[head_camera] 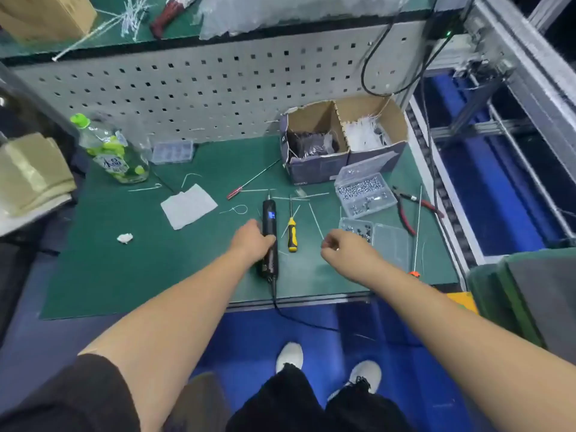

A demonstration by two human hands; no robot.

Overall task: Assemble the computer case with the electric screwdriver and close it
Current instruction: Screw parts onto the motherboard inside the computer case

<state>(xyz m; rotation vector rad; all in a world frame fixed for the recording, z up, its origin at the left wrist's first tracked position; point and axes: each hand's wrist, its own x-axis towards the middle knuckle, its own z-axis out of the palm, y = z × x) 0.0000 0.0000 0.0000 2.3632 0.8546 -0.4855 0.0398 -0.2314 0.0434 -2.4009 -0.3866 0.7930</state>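
While the left hand (pixel 252 241) is curling its fingers round the black electric screwdriver (pixel 270 238), the tool is lying flat on the green mat (pixel 124 275), its bit pointing toward the pegboard (pixel 187 88) and its cable (pixel 299 319) trailing off the near edge. Just beside it a yellow-handled screwdriver (pixel 292 233) is resting. The right hand (pixel 343 247) is hovering near the clear screw boxes (pixel 364 191), fingers loosely curled; whether they are pinching anything is unclear. No computer case is showing in view.
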